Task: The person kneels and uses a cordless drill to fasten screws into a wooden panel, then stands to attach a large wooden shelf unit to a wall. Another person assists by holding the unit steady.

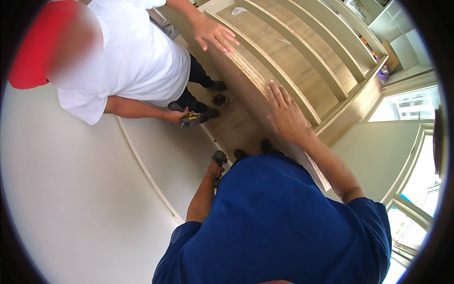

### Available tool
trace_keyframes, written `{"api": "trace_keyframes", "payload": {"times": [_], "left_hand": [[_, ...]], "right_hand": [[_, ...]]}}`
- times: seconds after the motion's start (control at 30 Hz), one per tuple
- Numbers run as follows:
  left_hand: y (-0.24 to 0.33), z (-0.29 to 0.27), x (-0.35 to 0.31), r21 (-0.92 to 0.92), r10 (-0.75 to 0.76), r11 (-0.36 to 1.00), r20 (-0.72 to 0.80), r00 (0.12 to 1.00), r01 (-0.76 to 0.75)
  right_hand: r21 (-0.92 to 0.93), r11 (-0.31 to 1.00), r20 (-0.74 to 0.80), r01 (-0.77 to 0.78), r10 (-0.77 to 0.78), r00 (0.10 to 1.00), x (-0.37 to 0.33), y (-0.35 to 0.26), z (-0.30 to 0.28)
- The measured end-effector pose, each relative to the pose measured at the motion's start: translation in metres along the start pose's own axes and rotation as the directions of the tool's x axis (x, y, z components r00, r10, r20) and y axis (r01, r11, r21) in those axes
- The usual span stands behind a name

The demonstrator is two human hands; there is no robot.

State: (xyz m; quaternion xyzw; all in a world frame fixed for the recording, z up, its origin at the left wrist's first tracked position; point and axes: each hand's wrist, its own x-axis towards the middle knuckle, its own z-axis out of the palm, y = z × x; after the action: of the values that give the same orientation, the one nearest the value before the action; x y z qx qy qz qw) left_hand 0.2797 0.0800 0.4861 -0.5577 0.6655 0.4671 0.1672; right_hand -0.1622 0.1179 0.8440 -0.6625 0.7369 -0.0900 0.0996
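Observation:
Low beside my body, my left hand point(214, 169) is closed around the grip of a dark cordless drill point(220, 157), which points away from me. My right hand point(287, 113) lies with fingers stretched out on the top edge of an upright wooden panel point(248, 87). That edge shows raw chipboard. Across from me a co-worker point(142, 52) in a white shirt and red cap rests one hand point(215, 34) on the same panel. In the co-worker's other hand hangs a second drill point(191, 120), black with yellow marks.
Right of the panel stands a large wooden frame point(321, 130) with several parallel cross boards point(295, 35) over a wood-look floor. A pale wall or large panel point(75, 165) fills the left side. Windows point(406, 105) are at the right. My shoes point(267, 146) stand close to the panel.

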Motion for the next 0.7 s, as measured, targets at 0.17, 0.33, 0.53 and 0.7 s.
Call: {"api": "trace_keyframes", "payload": {"times": [0.17,0.33,0.53,0.7], "left_hand": [[0.021,-0.007,-0.020,-0.011,-0.050,0.999,0.023,0.998,0.051],[-0.021,0.008,-0.011,-0.035,0.023,0.999,-0.061,0.998,-0.025],[-0.003,0.005,-0.023,-0.108,0.019,0.994,-0.079,0.997,-0.028],[-0.028,0.019,-0.025,-0.119,0.055,0.991,-0.102,0.993,-0.067]], "right_hand": [[-0.056,0.996,-0.088,0.069,-0.073,0.993,0.052,0.005,0.023],[-0.089,0.978,-0.081,0.187,-0.194,0.978,0.127,0.004,0.026],[0.002,0.968,-0.124,0.250,-0.248,0.961,0.149,0.013,0.029],[0.132,0.917,-0.108,0.376,-0.364,0.925,0.039,0.040,0.005]]}}
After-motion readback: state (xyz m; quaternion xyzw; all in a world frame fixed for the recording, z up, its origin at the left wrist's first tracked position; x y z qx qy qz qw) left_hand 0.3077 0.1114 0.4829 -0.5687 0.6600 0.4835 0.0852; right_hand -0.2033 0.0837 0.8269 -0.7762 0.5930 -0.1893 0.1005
